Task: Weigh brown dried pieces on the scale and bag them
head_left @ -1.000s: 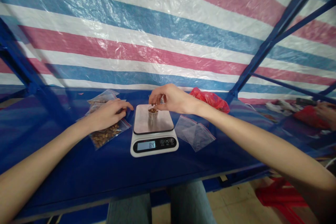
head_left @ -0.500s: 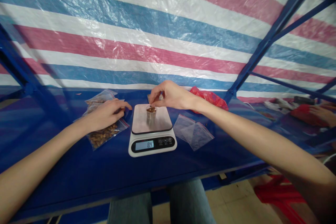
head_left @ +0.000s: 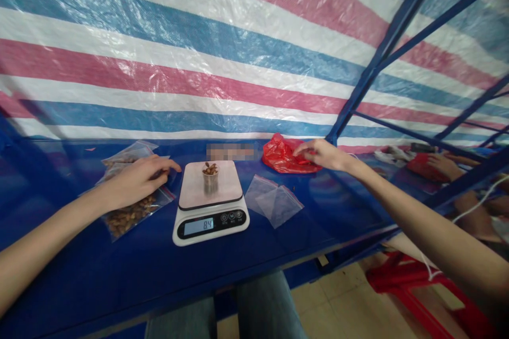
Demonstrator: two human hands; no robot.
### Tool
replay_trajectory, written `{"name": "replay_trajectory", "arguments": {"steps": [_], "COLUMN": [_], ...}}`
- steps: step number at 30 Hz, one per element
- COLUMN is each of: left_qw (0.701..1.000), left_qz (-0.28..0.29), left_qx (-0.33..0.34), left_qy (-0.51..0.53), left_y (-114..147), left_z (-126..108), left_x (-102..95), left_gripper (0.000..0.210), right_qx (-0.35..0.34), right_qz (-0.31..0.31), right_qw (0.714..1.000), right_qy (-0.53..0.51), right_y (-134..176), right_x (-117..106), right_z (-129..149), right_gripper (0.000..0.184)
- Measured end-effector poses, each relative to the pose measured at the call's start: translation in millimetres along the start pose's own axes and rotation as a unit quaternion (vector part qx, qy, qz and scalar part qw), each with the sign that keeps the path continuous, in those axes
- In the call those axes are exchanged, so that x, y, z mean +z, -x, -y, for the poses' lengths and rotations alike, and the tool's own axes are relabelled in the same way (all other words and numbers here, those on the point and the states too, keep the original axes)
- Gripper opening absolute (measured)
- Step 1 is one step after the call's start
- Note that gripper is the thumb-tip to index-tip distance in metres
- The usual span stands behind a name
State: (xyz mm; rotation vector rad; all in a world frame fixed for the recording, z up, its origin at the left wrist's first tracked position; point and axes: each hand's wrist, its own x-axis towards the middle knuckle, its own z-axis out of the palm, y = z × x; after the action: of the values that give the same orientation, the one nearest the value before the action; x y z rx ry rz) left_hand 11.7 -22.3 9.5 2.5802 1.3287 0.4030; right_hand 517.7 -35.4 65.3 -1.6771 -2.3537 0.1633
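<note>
My left hand [head_left: 137,179] lies palm down on zip bags [head_left: 129,220] of small brown nut-like pieces, fingers stretched out and apart. Beside it stands a white digital scale [head_left: 214,226] whose display reads 8.4. On its metal plate a small clear cup [head_left: 210,182] holds a heap of the same brown pieces [head_left: 210,168]. My right hand [head_left: 324,153] is at the right part of a crumpled red plastic bag [head_left: 280,156]. Its thumb and index finger are apart, with red plastic showing between them; the other fingertips are partly hidden.
Two overlapping zip bags [head_left: 278,204], flat and clear, lie right of the scale on the blue table [head_left: 131,275]. Behind is a striped plastic sheet [head_left: 178,74] with a blue metal frame [head_left: 358,92]. Another person's hand [head_left: 443,165] works at the far right, above a red stool [head_left: 401,280].
My right hand has left the cup on the scale and moved right to the red bag. My left hand stays on the zip bags. The view has turned right; the reading remains 8.4.
</note>
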Motion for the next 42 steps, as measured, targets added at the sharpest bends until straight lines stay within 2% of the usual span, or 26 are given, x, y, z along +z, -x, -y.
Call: {"name": "replay_trajectory", "arguments": {"steps": [2,5,7,9,12,16,19,24,30,33,37,42], "left_qw": [1.000,1.000,1.000,1.000,1.000,1.000,1.000,1.000,1.000,1.000,1.000,1.000], "left_qz": [0.000,0.005,0.007,0.001,-0.008,-0.006,-0.005,-0.002,0.005,0.008,0.000,0.002], "left_qx": [-0.002,-0.008,-0.007,-0.003,-0.005,-0.012,-0.018,-0.017,-0.015,-0.016,-0.014,-0.021], "left_qy": [0.003,0.002,0.002,0.002,0.004,0.003,0.005,0.011,0.012,0.013,0.027,0.019], "left_y": [-1,-1,-1,0,0,0,0,0,0,-1,0,-1], "left_z": [0,2,4,8,12,12,11,14,21,24,25,24], "left_x": [-0.1,0.0,1.1,3.0,5.3,5.2,4.4,5.7,7.6,8.4,8.6,8.7], "left_gripper": [0.041,0.043,0.043,0.041,0.038,0.041,0.042,0.040,0.040,0.039,0.039,0.039], "right_qx": [-0.014,-0.004,-0.003,-0.024,-0.053,-0.033,-0.014,-0.003,-0.003,0.012,0.049,0.093], "right_qz": [0.030,0.024,0.016,-0.010,-0.042,-0.058,-0.070,-0.073,-0.071,-0.078,-0.101,-0.082], "right_qw": [0.997,0.983,0.978,0.981,0.992,0.997,0.997,0.995,0.995,0.996,0.994,0.986], "right_qy": [0.074,0.182,0.207,0.194,0.107,0.034,-0.003,-0.063,-0.070,-0.047,0.008,0.113], "right_y": [4,7,5,-1,-15,-33,-39,-38,-40,-40,-31,-9], "right_x": [7,11,13,18,33,55,62,60,65,58,34,17], "right_z": [-9,-12,-9,-3,6,6,-5,-18,-12,-11,-19,-21], "right_gripper": [0.027,0.028,0.028,0.030,0.029,0.018,0.014,0.012,0.012,0.016,0.028,0.024]}}
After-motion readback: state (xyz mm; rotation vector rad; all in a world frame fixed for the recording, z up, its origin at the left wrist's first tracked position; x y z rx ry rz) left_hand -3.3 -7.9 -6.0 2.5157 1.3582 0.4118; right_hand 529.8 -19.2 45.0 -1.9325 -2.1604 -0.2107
